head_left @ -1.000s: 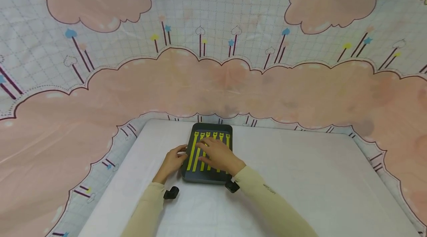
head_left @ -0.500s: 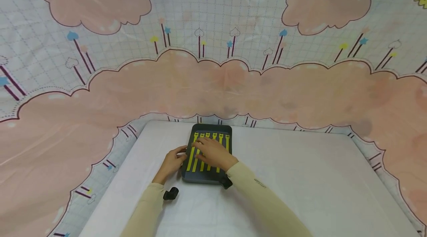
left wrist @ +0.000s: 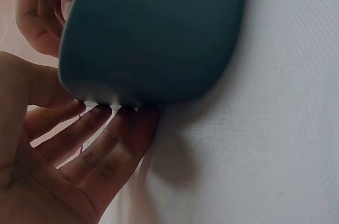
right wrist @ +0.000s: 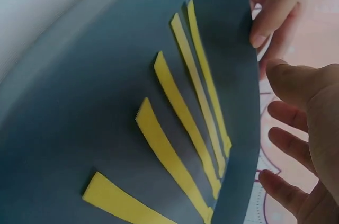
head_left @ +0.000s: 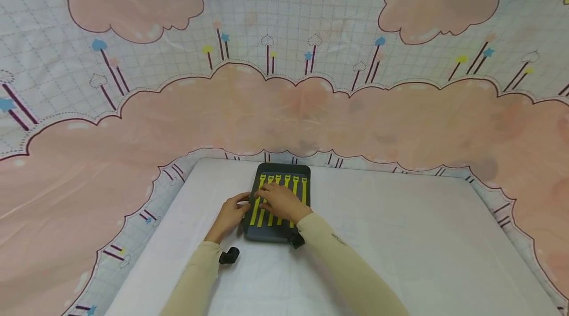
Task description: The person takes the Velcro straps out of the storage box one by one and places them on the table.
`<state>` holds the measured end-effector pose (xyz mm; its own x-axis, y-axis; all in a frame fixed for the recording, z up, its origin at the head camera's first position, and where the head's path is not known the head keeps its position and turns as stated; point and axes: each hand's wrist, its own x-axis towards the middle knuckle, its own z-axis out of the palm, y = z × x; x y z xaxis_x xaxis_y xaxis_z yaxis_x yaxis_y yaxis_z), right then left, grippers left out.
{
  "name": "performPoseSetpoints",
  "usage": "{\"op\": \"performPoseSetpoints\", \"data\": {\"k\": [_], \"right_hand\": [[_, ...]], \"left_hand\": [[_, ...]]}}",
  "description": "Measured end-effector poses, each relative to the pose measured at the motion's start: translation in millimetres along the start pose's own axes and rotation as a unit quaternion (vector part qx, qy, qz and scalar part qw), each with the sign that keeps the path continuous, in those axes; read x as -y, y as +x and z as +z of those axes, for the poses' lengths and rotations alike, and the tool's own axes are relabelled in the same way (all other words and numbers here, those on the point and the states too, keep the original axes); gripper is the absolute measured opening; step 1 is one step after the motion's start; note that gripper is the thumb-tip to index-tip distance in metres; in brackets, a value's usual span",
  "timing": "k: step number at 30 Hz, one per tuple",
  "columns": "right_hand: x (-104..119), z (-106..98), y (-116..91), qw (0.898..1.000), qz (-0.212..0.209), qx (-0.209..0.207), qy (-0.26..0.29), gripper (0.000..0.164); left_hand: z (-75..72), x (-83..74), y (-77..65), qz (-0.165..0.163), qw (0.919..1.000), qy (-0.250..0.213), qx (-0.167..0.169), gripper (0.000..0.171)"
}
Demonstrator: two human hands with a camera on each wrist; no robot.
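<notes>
A dark grey tray [head_left: 266,238] lies on the white table. Several yellow strap-like ties [right wrist: 175,163] with slotted heads lie side by side in it, running lengthwise. At the tray's left side is my left hand [head_left: 231,212]; in the left wrist view its extended fingertips [left wrist: 140,123] touch the outer wall, thumb near the rim. My right hand [head_left: 284,202] hovers over the tray's left half, fingers spread and slightly bent, covering parts of several ties. Nothing shows between its thumb and fingers [right wrist: 288,144] in the right wrist view.
The white tabletop [head_left: 400,242] extends right of the tray and toward me. A cloud-patterned curtain [head_left: 311,113] hangs behind and beside the table. Small black cameras sit at my left wrist [head_left: 228,256] and right wrist [head_left: 296,240].
My right hand has shifted a little to the left over the tray. The left hand stays at the tray's side, and the ties look unmoved.
</notes>
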<state>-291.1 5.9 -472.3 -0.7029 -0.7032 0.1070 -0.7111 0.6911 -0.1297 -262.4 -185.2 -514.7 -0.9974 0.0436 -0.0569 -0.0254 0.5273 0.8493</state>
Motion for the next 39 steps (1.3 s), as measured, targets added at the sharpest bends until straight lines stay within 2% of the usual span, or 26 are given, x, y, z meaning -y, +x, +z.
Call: {"op": "performPoseSetpoints", "data": {"k": [8, 16, 23, 32, 39], "right_hand": [[-2.6, 5.6, 12.4, 1.0, 0.003, 0.012, -0.026, 0.034], [-4.9, 6.6, 19.7, 0.999, -0.001, 0.028, -0.024, 0.026], [-7.7, 8.8, 23.9, 0.999, -0.009, 0.038, -0.037, 0.026], [-12.6, 21.8, 32.0, 0.998, -0.036, 0.022, -0.056, 0.032], [-16.4, 28.4, 36.5, 0.997, -0.041, 0.013, -0.057, 0.029]], "left_hand": [[-0.6, -1.5, -1.2, 0.002, 1.0, 0.002, 0.0, 0.044], [1.4, -0.8, -0.6, 0.006, 0.9999, 0.006, -0.006, 0.044], [3.7, -0.6, -1.7, 0.009, 0.9999, 0.007, -0.011, 0.043], [3.6, 0.9, -3.2, 0.021, 0.9995, 0.012, -0.019, 0.043], [1.6, -1.3, -5.0, 0.025, 0.9993, 0.01, -0.025, 0.042]]}}
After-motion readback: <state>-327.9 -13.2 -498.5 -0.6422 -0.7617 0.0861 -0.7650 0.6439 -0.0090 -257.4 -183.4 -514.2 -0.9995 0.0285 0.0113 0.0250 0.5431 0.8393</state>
